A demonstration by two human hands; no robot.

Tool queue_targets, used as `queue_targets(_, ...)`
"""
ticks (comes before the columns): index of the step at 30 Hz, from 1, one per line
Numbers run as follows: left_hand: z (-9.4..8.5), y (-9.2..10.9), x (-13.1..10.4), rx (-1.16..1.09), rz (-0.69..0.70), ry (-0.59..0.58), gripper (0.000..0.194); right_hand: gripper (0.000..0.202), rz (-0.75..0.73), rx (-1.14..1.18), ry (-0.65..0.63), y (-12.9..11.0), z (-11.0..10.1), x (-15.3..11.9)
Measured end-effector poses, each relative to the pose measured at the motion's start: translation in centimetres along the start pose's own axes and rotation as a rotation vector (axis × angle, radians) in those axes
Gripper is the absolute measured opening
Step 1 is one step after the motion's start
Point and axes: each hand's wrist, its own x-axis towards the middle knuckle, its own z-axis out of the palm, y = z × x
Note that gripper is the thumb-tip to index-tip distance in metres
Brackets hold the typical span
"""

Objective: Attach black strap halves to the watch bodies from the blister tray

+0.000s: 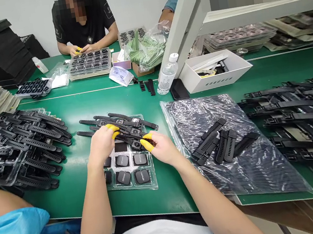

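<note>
Yellow covers sit on the fingertips of both hands. My left hand point(103, 140) is closed on the left part of a black watch with straps point(136, 144), over a clear plastic tray point(151, 181). At the strap on its right side, my right hand point(158, 144) pinches with thumb and finger. Other strapped watches point(120, 121) lie across the tray's back rows. Square black watch bodies point(139, 158) without straps fill the front compartments. To the right, several loose black straps point(229, 145) rest on a plastic bag of straps point(203, 113).
Strapped watches point(33, 144) are heaped on trays at left, more point(302, 117) at right. A bottle point(167, 75), phone point(179, 89) and white box point(218, 75) stand behind the bag. Across the table a person point(84, 21) works at a tray point(90, 64).
</note>
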Motion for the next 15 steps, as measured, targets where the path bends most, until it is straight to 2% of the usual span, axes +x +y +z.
queue_targets(3, -0.2, 0.1, 0.1, 0.119, 0.018, -0.022, 0.03, 0.03, -0.076, -0.145, 0.004, -0.4, 0.1, -0.2)
queue_targets(6, -0.8, -0.1, 0.0, 0.067, 0.01, -0.049, 0.031, 0.033, -0.128, -0.237, -0.013, -0.6, 0.3, -0.3)
queue_targets(11, -1.7, -1.5, -0.5, -0.191, -0.034, -0.259, 0.029, 0.028, -0.106, -0.307, -0.11, -0.9, 0.8, -0.5)
queue_targets(15, -1.1, -2.2, -0.9, -0.14, -0.102, -0.346, 0.029, 0.023, -0.082, -0.394, -0.228, -1.2, 0.9, -0.5)
